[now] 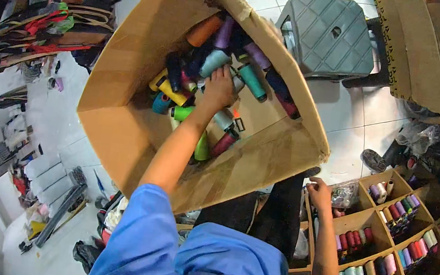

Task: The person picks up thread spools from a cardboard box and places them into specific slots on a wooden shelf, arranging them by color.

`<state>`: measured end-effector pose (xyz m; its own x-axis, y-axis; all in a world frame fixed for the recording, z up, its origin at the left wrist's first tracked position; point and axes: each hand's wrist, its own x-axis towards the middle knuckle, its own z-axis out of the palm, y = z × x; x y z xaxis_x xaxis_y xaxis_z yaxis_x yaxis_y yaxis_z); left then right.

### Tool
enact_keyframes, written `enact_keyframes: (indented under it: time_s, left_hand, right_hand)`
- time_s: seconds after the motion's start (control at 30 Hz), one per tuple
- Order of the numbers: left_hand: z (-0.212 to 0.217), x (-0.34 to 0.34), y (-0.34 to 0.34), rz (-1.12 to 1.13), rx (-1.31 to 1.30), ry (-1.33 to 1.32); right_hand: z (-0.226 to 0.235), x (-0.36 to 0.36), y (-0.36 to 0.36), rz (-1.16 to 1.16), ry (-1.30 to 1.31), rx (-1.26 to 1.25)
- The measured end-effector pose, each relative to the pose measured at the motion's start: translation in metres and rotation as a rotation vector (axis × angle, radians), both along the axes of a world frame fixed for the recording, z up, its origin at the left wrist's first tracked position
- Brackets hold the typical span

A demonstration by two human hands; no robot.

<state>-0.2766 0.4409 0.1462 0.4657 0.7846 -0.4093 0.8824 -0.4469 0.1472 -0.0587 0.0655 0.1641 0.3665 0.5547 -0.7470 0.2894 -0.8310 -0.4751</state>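
Blue sleeves at 6 o'clock, left hand reached into cardboard box at 12, grip closing over thread spools, right hand loosely curled on wooden shelf edge at 4; better to pinch one spool cleanly.

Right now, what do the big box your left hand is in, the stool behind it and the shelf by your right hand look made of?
The box looks like plain brown corrugated cardboard, matte, with creased flaps. The stool seems moulded grey plastic, with a ribbed diamond pattern and a dull sheen. The shelf of thread spools appears to be bare light wood or board, unpainted; which one I cannot tell.
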Motion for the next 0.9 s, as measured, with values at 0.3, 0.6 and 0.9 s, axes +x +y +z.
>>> enact_keyframes:
  time_s: [0.3,0.6,0.9]
  left_hand:
    - [0.071,0.001,-0.007,0.158,0.077,-0.39]
    - [0.305,0.036,-0.069,0.59,-0.872,-1.006]
    - [0.323,0.049,-0.096,0.464,-1.427,-1.239]
  right_hand:
    - [0.034,0.036,0.011,-0.172,0.035,0.067]
    - [0.247,-0.017,0.182,-0.019,0.329,0.883]
    - [0.26,-0.02,0.169,-0.443,1.012,0.641]
